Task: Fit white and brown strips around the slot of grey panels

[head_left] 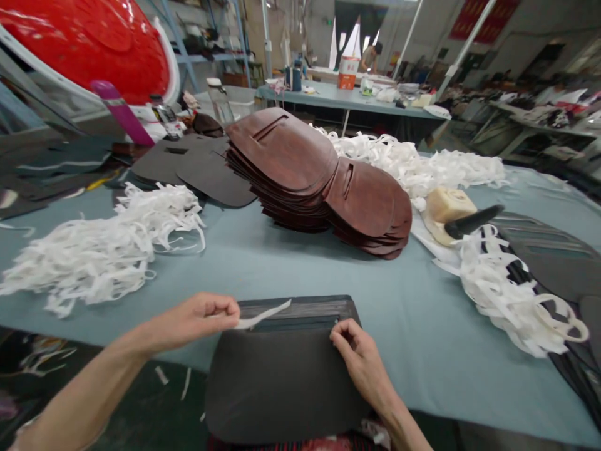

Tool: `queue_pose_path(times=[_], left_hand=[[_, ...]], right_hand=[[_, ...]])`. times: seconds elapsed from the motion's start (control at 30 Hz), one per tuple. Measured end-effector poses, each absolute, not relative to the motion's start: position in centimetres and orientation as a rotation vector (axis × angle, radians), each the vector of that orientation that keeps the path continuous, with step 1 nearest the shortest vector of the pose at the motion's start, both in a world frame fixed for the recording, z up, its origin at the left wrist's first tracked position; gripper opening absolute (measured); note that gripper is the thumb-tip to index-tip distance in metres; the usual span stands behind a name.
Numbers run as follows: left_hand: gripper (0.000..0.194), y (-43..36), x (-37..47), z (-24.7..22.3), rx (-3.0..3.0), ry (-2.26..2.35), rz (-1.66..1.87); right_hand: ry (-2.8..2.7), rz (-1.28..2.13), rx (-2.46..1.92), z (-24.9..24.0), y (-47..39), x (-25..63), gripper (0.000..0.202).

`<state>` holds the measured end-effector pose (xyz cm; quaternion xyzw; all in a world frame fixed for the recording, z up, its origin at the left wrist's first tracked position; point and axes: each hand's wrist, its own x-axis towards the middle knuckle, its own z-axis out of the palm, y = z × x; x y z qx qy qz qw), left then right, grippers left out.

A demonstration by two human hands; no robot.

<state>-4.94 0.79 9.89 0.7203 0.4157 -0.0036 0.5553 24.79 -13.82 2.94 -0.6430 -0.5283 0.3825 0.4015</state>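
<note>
My left hand (209,316) is closed in a pinch on one end of a white strip (270,313), whose free end points up to the right. In front of me a black leather-like panel (286,382) with rounded corners lies at the table's front edge, partly overhanging it. Several dark layers (300,307) show along its far side. At the panel's upper right corner, my right hand (357,351) has thumb and forefinger close together; what lies between them, if anything, is too small to make out.
Stacked brown slotted panels (291,150) stand mid-table. Piles of white strips (94,257) lie left, behind and right. A yellowish block (451,205) and a dark pointed tool (474,221) sit at the right. Black panels (188,166) lie back left. Farther off, a person (370,59) bends over a table.
</note>
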Motion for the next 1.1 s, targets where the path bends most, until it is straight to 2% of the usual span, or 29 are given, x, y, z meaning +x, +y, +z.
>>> queue_pose_path(times=[0.07, 0.13, 0.17, 0.3, 0.37, 0.5, 0.6, 0.7, 0.77, 1.0, 1.1], left_hand=[[0.03, -0.9, -3.4, 10.1, 1.703, 0.918, -0.053], [0.028, -2.6, -1.5, 10.5, 1.712, 0.829, -0.042], [0.027, -3.2, -0.7, 10.7, 1.717, 0.795, -0.023], [0.027, -4.1, -0.4, 10.5, 1.706, 0.887, 0.031], [0.028, -4.1, -1.6, 9.9, 1.684, 0.998, 0.03], [0.03, -4.7, -2.8, 8.7, 1.64, 1.021, -0.006], [0.029, -5.3, -2.1, 8.2, 1.629, 0.959, -0.001], [0.031, -5.5, -2.0, 7.7, 1.622, 0.985, 0.012], [0.033, -5.6, -2.6, 7.1, 1.625, 1.043, -0.015], [0.037, -5.8, -4.1, 5.0, 1.784, 1.229, 0.073], [0.034, -5.2, -3.1, 4.9, 1.822, 1.223, 0.162]], right_hand=[[-1.461, 0.833, -1.549, 4.4, -13.4, 23.8, 0.016], [-1.639, 0.733, -1.435, 6.0, -13.1, 22.4, 0.025], [-1.722, 0.724, -1.392, 6.7, -13.0, 21.9, 0.028], [-1.942, 0.858, -1.38, 8.0, -13.3, 21.9, 0.018], [-1.91, 0.966, -1.46, 7.7, -13.5, 23.0, 0.024], [-1.762, 1.05, -1.462, 7.0, -13.2, 23.6, 0.02], [-1.845, 1.069, -1.369, 6.9, -12.9, 22.0, 0.032], [-1.938, 1.201, -1.409, 6.8, -12.9, 21.0, 0.018], [-1.943, 1.252, -1.46, 6.6, -13.1, 21.6, 0.02], [-1.787, 1.038, -1.705, 4.1, -13.1, 26.1, 0.023], [-1.657, 1.039, -1.83, 2.7, -14.1, 26.8, 0.03]])
